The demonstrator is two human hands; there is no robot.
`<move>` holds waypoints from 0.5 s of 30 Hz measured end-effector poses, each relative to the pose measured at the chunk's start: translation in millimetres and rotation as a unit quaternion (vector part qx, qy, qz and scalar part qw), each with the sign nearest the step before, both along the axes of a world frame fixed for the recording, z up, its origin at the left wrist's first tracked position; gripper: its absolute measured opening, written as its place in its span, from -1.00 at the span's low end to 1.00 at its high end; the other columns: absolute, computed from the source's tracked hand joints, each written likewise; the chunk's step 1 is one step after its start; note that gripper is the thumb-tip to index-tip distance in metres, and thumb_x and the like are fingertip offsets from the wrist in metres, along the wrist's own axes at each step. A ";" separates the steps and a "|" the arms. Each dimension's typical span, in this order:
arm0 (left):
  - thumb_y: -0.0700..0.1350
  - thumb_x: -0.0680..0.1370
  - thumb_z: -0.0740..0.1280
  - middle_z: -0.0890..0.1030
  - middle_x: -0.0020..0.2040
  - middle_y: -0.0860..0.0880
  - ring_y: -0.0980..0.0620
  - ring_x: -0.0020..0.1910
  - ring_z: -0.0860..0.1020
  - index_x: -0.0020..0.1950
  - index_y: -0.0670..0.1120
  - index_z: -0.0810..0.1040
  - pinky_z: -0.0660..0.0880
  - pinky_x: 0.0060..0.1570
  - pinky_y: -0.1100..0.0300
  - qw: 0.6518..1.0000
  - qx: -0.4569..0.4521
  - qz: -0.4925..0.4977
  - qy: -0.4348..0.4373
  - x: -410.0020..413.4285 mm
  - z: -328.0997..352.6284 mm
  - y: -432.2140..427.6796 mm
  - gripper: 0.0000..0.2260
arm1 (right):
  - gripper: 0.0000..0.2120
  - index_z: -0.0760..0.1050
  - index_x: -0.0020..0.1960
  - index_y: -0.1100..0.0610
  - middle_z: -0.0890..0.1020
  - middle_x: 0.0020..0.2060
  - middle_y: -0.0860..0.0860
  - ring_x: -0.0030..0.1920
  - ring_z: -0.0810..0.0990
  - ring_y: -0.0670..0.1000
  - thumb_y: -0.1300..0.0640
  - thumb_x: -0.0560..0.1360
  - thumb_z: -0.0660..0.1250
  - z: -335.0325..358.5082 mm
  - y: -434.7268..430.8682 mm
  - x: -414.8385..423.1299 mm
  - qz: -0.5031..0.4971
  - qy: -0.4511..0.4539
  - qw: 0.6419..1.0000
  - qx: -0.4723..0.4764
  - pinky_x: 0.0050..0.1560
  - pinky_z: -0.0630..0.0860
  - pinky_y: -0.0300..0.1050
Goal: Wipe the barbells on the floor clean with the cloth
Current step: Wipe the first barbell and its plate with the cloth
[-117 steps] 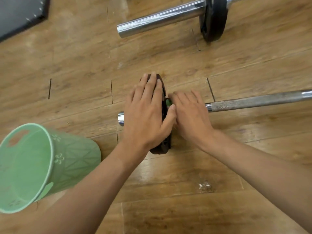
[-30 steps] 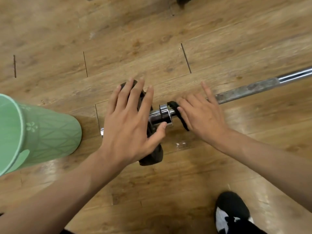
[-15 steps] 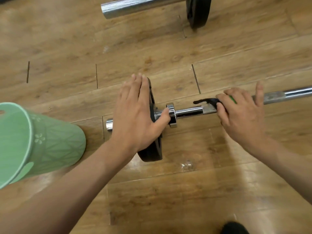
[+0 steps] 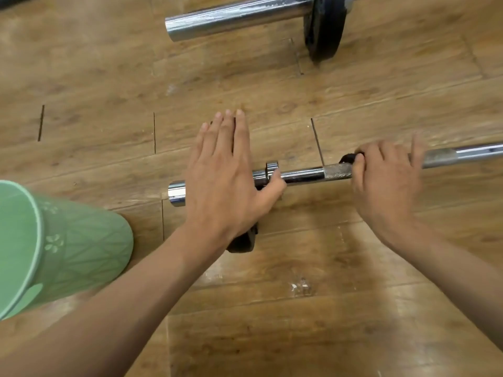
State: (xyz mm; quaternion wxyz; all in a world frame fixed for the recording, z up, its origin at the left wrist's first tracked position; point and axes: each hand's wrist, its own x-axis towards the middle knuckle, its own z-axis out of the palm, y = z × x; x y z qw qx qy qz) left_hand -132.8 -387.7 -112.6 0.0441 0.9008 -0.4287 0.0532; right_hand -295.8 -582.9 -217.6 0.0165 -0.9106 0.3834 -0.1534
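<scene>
Barely visible, cloth [image 4: 348, 158] in right hand [image 4: 386, 180], on barbell [image 4: 304, 175]

Two barbells lie on the floor [image 4: 272, 322]: a near bar [image 4: 304, 175] and a far bar [image 4: 236, 14]. Two black plates show, one per bar: the far plate [image 4: 325, 28] and the near plate [image 4: 242, 243], which is mostly covered. One collar [image 4: 271, 168] sits on the near bar. There is one green bin [image 4: 81, 240]. Two hands are in view, a left hand [image 4: 226, 180] and a right hand [image 4: 386, 180]. Only a dark scrap of cloth [image 4: 348, 158] shows, probably a single piece.
</scene>
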 end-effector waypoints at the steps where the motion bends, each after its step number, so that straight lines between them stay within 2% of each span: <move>1: 0.28 0.53 0.13 0.37 0.58 -0.28 -0.23 0.60 0.29 0.61 -0.29 0.28 0.08 0.63 -0.06 1.000 0.007 0.005 0.005 2.2 0.4 -2.8 -0.17 | -0.62 0.59 0.04 0.22 0.62 -0.07 0.21 0.01 0.56 0.27 0.07 0.67 0.04 0.0 12.8 17.3 -0.004 -0.003 1.000 0.007 0.58 0.11 0.29; 4: 0.26 0.52 0.10 0.38 0.57 -0.26 -0.21 0.59 0.30 0.60 -0.27 0.31 0.08 0.62 -0.05 1.000 0.003 0.010 0.027 16.1 3.4 -2.1 -0.19 | -0.66 0.59 0.06 0.20 0.62 -0.12 0.15 -0.04 0.59 0.23 0.08 0.70 0.08 -4.9 55.7 58.7 0.122 -0.032 0.992 0.014 0.61 0.12 0.23; 7: 0.25 0.51 0.06 0.34 0.60 -0.23 -0.19 0.61 0.26 0.61 -0.25 0.30 0.06 0.63 -0.03 0.999 0.015 0.002 0.048 21.8 5.7 -3.0 -0.20 | -0.73 0.56 0.23 0.11 0.64 0.04 0.09 0.08 0.63 0.17 0.03 0.70 0.16 -7.2 38.5 38.4 0.209 -0.022 0.978 -0.017 0.63 0.06 0.21; 9: 0.25 0.51 0.06 0.35 0.60 -0.24 -0.21 0.61 0.27 0.60 -0.25 0.32 0.10 0.62 -0.07 0.999 0.013 0.000 0.052 18.7 6.0 -5.3 -0.19 | -0.75 0.54 0.27 0.10 0.64 0.15 0.10 0.18 0.62 0.19 0.05 0.70 0.18 -11.8 7.3 7.9 0.184 -0.029 0.981 -0.047 0.60 0.10 0.30; 11: 0.25 0.50 0.08 0.38 0.57 -0.26 -0.24 0.58 0.31 0.57 -0.26 0.36 0.17 0.58 -0.11 0.999 0.002 0.002 0.044 15.0 5.1 -7.2 -0.20 | -0.73 0.55 0.26 0.17 0.63 0.17 0.15 0.23 0.58 0.23 0.08 0.71 0.15 -12.6 -10.3 -13.1 0.104 -0.034 0.993 -0.039 0.60 0.07 0.31; 13: 0.25 0.50 0.09 0.39 0.56 -0.26 -0.25 0.57 0.33 0.56 -0.26 0.38 0.20 0.56 -0.12 0.999 -0.007 0.004 0.044 13.2 5.0 -8.3 -0.21 | -0.71 0.54 0.23 0.25 0.61 0.13 0.23 0.19 0.55 0.28 0.12 0.71 0.13 -14.9 4.3 0.2 0.023 -0.072 0.997 -0.007 0.58 0.12 0.28; 15: 0.23 0.49 0.09 0.39 0.57 -0.26 -0.24 0.57 0.32 0.56 -0.25 0.38 0.21 0.57 -0.12 0.998 -0.005 0.009 0.056 13.9 5.9 -7.0 -0.22 | -0.69 0.53 0.24 0.29 0.60 0.10 0.27 0.15 0.55 0.31 0.14 0.69 0.12 -13.8 38.6 33.4 0.038 -0.097 0.994 0.042 0.53 0.18 0.26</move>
